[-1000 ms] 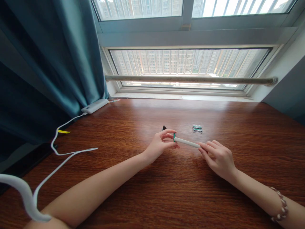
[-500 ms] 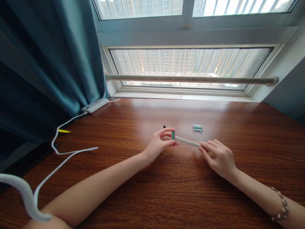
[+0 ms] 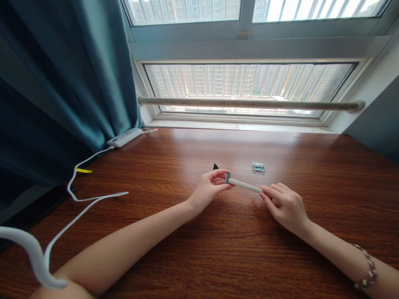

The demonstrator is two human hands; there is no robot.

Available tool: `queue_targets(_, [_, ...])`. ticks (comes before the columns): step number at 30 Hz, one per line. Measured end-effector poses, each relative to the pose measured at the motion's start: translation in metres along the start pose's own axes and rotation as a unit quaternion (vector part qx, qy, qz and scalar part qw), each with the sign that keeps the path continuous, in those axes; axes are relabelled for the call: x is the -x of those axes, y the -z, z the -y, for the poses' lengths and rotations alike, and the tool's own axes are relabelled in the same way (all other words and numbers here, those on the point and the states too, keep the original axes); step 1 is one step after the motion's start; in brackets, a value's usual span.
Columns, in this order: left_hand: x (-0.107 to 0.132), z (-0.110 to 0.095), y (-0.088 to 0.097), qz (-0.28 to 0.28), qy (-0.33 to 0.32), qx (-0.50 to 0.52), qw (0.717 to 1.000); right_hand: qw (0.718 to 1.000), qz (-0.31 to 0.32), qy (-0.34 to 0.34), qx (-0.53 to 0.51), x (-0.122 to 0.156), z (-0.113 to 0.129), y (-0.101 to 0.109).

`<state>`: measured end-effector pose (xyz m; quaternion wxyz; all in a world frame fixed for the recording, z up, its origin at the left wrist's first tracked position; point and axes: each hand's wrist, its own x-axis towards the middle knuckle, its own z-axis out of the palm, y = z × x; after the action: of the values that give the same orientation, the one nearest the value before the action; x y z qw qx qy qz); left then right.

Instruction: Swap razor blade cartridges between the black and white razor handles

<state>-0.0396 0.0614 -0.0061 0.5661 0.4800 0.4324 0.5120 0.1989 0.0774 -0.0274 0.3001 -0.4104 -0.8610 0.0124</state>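
Observation:
A white razor (image 3: 245, 185) with a slim handle and a green blade head lies between my hands, just above the brown wooden desk (image 3: 193, 249). My left hand (image 3: 208, 189) pinches the green head between thumb and forefinger. My right hand (image 3: 286, 205) grips the far end of the handle with closed fingers. A small pack of green spare blade cartridges (image 3: 258, 167) lies on the desk just beyond my right hand. A small black piece (image 3: 215, 167) sits behind my left hand, partly hidden.
A white power bank (image 3: 124, 137) rests at the desk's back left by the teal curtain (image 3: 62, 83), and its white cable (image 3: 90, 199) trails toward my left elbow. A window with a metal rail (image 3: 249, 104) runs along the back.
My left hand's fingers shifted slightly on the razor's green head, which turned a little. My right hand and the handle stayed almost still.

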Motion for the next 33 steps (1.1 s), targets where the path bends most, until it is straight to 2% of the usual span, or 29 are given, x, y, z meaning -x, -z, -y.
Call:
queue_targets(5, [0.0005,-0.0003,0.0004,-0.003,0.0,-0.004,1.0,1.0,-0.002,-0.015,-0.003,-0.0011,0.0005,0.0012])
queue_targets(12, [0.0024,0.001,-0.0015,0.034,0.017,-0.009,0.999,1.0,0.0,0.004,-0.02,-0.0012,0.001,0.0017])
queue_targets(18, [0.0017,-0.001,-0.0014,0.009,0.006,-0.007,1.0,1.0,-0.018,-0.022,-0.012,-0.0003,-0.0006,0.0002])
queue_targets(25, [0.0037,-0.0009,-0.003,0.052,0.023,-0.033,0.998,1.0,-0.004,-0.007,-0.025,-0.0007,-0.0005,0.0001])
queue_targets(30, [0.0018,0.0,-0.0006,-0.025,-0.015,-0.011,1.0,1.0,-0.003,-0.028,-0.01,-0.0001,-0.0008,-0.0007])
queue_targets(33, [0.0004,0.0012,0.0005,-0.031,-0.006,-0.016,0.999,0.999,-0.028,-0.031,-0.022,-0.0001,-0.0014,-0.0007])
